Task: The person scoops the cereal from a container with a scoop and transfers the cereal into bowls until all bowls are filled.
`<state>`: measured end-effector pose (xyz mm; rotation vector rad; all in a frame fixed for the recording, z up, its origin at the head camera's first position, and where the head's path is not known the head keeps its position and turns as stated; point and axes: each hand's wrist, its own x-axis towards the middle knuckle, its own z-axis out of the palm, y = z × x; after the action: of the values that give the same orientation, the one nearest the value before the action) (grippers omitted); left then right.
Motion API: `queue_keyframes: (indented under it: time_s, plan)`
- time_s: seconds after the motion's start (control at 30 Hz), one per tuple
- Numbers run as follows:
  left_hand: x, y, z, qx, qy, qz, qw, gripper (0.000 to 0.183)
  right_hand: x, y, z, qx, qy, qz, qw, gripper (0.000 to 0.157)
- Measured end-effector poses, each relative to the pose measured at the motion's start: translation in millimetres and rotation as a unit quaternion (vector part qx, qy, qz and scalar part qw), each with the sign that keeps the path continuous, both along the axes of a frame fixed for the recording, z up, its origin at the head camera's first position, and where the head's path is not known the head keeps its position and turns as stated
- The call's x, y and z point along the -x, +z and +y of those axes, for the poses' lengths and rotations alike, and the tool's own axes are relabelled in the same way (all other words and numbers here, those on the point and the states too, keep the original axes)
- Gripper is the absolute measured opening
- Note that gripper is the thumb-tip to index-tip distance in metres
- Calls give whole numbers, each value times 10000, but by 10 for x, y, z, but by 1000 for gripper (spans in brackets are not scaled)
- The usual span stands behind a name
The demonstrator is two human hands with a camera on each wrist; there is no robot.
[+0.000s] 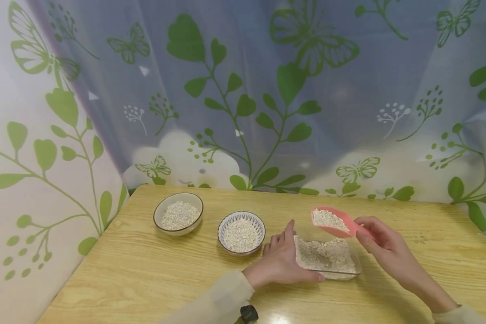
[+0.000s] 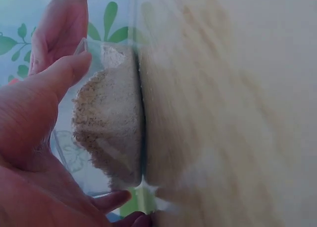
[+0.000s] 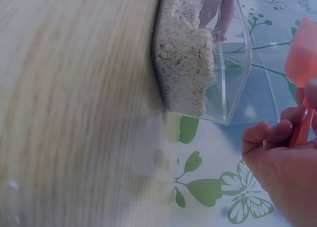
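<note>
My right hand (image 1: 393, 254) grips the handle of a pink scoop (image 1: 350, 225), held above the far right part of a clear rectangular container (image 1: 357, 263). Pale oat flakes (image 1: 328, 218) heap in the scoop's bowl. More oats (image 3: 185, 68) fill the lower part of the container, with a dip in their surface. My left hand (image 1: 281, 263) holds the container by its left side, the thumb along the near wall and the fingers at the left end. In the left wrist view the thumb (image 2: 64, 73) lies against the clear wall.
Left of the container stands a patterned bowl (image 1: 222, 240) with oats in it. Farther left and back is a plain cream bowl (image 1: 159, 221) with a dark rim, also with oats. A printed curtain (image 1: 243, 90) hangs behind the wooden table (image 1: 154, 279).
</note>
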<state>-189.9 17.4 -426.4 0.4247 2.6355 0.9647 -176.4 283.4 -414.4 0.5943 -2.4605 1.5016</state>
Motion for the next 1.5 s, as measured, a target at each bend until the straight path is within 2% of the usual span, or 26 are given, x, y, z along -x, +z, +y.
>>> queue_keyframes:
  time_s: [0.2,0.5,0.67,0.8,0.93,1.23,1.5]
  plan:
    - [-13,65,-67,121,-167,359,9991,138,0,23,-17,-45,-94,29,9999,22]
    - [-17,318,-370,-731,-677,378,9943,105,8,69,-37,-85,-239,51,9997,20]
    - [-2,370,-529,-885,-795,672,9906,93,33,112,-85,27,-206,83,9997,21]
    - [33,360,-644,-1033,-807,903,9873,86,54,148,-127,27,-174,138,9997,22]
    - [79,326,-776,-1094,-713,1040,9860,80,70,168,-160,32,-138,182,9997,22]
    - [191,247,-1153,-1271,-149,1381,9821,78,83,159,-245,-73,-204,287,9994,20]
    - [284,184,-1393,-1067,417,1729,9783,73,86,167,-348,-113,-145,273,9995,23]
